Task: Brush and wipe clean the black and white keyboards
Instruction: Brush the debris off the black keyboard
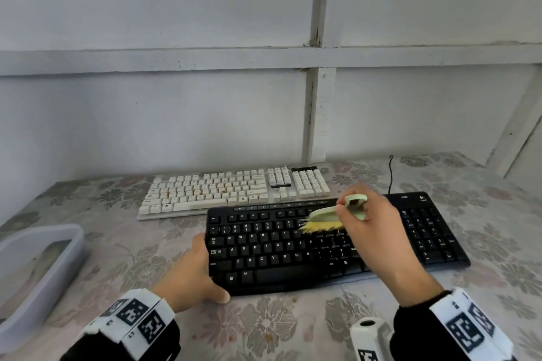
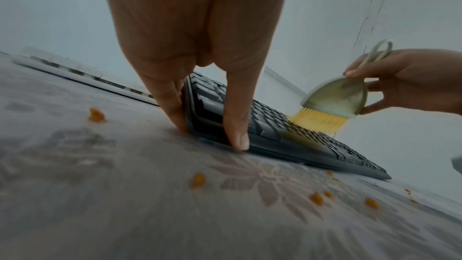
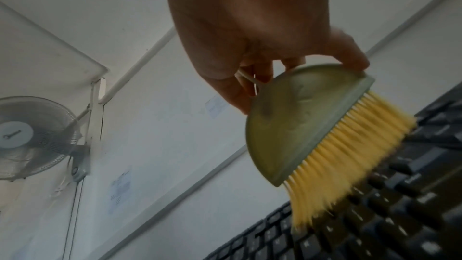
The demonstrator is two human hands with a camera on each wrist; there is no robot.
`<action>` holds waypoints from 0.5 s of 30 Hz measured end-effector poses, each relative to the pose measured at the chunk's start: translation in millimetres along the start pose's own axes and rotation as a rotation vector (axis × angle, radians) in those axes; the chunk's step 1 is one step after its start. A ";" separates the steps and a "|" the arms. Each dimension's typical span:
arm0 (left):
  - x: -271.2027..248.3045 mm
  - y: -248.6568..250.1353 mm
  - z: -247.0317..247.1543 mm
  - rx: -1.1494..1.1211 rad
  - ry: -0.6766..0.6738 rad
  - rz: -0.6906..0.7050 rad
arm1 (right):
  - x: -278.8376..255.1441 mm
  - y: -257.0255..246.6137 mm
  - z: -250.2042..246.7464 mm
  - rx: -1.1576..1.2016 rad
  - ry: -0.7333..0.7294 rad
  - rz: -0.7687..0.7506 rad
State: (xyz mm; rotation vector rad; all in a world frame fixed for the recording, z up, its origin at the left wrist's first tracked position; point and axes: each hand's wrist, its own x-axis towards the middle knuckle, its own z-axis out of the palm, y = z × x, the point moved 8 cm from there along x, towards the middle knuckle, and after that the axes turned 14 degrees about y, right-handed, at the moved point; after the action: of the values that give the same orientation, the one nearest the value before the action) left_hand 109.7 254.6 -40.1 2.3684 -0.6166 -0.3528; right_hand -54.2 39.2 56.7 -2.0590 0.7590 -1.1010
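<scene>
On the floral tablecloth [image 1: 281, 328], the black keyboard [image 1: 264, 258] lies nearest the person, and everything else is placed from it: the white keyboard [image 1: 234, 190] sits just behind it and touches or nearly touches its far edge, a translucent tub [image 1: 38, 272] stands well to its left, and orange crumbs [image 2: 198, 180] lie on the cloth in front of it. The right hand [image 1: 378, 231] pinches the pale green brush [image 1: 325, 214] by its rounded back, yellow bristles [image 3: 350, 165] bent against the number row toward the keyboard's right half. The left hand [image 1: 193, 275] grips the keyboard's left end, thumb on the front edge, steadying it. Doing this well probably means short, light strokes along each row in one direction, tips flicking into the gaps (the white keyboard's orange-stained keys look untouched), and sweeping debris off one edge rather than back across the keys. Readable writing: a logo and "K2"-something model mark at the keyboard's top right corner, too small to confirm, plus key legends such as "Caps Lock", "Tab", "Shift" and "Alt".
</scene>
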 end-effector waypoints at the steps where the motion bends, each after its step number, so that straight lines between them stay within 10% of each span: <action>1: 0.0 -0.1 0.1 -0.001 0.000 -0.003 | 1.7 -2.7 -3.5 -0.012 0.031 -0.022; 7: -0.8 0.7 0.1 -0.014 0.000 -0.002 | -12.0 -20.4 17.5 0.262 -0.192 -0.006; 15: -2.0 2.3 0.5 -0.016 -0.008 -0.009 | 10.5 -0.7 -10.0 0.190 0.005 0.015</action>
State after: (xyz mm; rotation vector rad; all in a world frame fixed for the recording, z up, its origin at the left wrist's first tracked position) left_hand 107.1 253.8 -38.8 2.3566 -0.6047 -0.3697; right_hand -57.7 28.9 66.4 -1.8893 0.6455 -1.1252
